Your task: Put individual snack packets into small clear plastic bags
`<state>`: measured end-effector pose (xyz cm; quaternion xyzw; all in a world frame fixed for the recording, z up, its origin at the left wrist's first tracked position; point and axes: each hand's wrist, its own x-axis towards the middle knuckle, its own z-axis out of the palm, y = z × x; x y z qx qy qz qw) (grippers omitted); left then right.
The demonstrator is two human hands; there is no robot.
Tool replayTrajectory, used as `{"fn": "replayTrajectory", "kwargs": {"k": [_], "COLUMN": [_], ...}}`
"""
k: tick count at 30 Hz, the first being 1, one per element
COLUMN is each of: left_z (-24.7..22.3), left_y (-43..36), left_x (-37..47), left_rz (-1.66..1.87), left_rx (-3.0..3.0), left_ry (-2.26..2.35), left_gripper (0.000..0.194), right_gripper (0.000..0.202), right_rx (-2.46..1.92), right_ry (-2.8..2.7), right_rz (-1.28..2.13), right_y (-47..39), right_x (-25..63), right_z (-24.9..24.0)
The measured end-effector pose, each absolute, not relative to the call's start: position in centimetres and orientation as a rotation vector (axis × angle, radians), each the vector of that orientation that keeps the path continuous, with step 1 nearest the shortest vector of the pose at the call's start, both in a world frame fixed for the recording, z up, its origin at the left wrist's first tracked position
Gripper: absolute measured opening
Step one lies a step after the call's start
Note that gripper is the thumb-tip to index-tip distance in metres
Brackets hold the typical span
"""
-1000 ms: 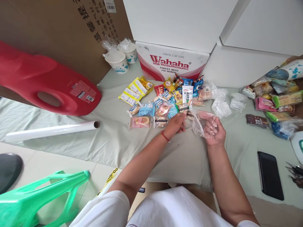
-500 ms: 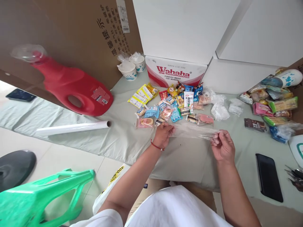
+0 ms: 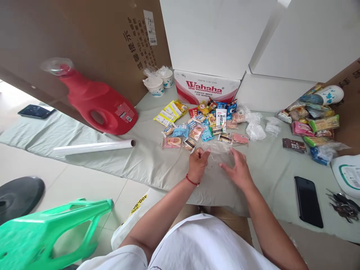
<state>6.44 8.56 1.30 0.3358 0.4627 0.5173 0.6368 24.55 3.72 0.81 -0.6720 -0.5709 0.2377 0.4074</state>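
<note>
A sheer, crinkled piece of clear plastic [image 3: 220, 147], a thin bag or film, hangs from my left hand [image 3: 197, 165], whose fingers are closed on its near left end. My right hand [image 3: 238, 170] is at the plastic's right end, thumb and fingers spread apart. Its fingertips are close to the plastic's edge; whether they touch is hard to see. Just beyond both hands lies a pile of small wrapped snacks: a pink packet [image 3: 172, 142], a light blue packet [image 3: 207, 132], a white packet [image 3: 221, 119] and several others.
Behind the snacks stands a Wahaha carton [image 3: 206, 87], with lidded paper cups [image 3: 154, 87] to its left. A red jug [image 3: 104, 103] and white roll [image 3: 94, 147] are at left. Rightward are crumpled clear plastic [image 3: 255, 129], a phone [image 3: 308, 201] and keys [image 3: 343, 205]. A green stool [image 3: 47, 225] stands below.
My right hand has come leftward toward my left and its fingers have spread. The plastic, stretched between both hands before, is now slack and bunched. The view has shifted slightly.
</note>
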Motion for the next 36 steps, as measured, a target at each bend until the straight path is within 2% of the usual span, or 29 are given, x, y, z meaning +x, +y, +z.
{"fn": "replayTrajectory", "kwargs": {"k": [3,8,11,13,16,20,22,23,26,27,32,36], "left_z": [1.3,0.0,-0.3,0.1,1.5,2.3,1.7,1.3,0.2,0.0,-0.6,-0.8], "left_y": [7.3,5.8,4.7,3.8,3.0,3.8,4.9,5.4,6.8,7.1,7.7,7.4], "left_x": [5.3,0.9,-2.0,-3.5,-4.0,-1.5,0.1,0.8,1.6,1.5,-0.5,-2.2], "left_rz": [1.171,1.210,1.207,1.251,1.251,0.887,0.677,0.581,0.414,0.443,0.860,0.951], "left_rx": [0.804,0.714,0.726,0.932,1.682,2.400,2.500,2.511,2.395,2.304,1.475,1.004], "left_ry": [1.015,1.279,1.443,1.578,1.606,1.396,1.382,1.374,1.353,1.371,1.490,1.433], "left_gripper": [0.059,0.050,0.032,0.021,0.050,0.075,0.079,0.073,0.029,0.023,0.022,0.026], "right_gripper": [0.041,0.044,0.043,0.042,0.041,0.040,0.041,0.041,0.041,0.042,0.046,0.045], "right_rx": [-1.606,-1.522,-1.540,-1.555,-1.570,-1.575,-1.573,-1.572,-1.584,-1.594,-1.649,-1.693], "right_ry": [-1.058,-0.592,-0.560,-0.545,-0.542,-0.573,-0.597,-0.607,-0.615,-0.611,-0.589,-0.758], "right_rz": [0.859,1.067,1.134,1.172,1.214,1.251,1.263,1.266,1.256,1.248,1.244,1.303], "right_y": [5.6,5.7,4.6,3.8,3.2,3.0,2.9,2.8,2.1,1.8,0.1,-0.7], "right_x": [23.5,24.9,25.5,25.5,25.2,24.5,24.3,24.3,25.0,25.3,27.0,27.8], "right_z": [0.3,-0.1,-0.2,-0.4,-0.4,-0.1,0.2,0.3,0.4,0.4,-0.2,-1.1]}}
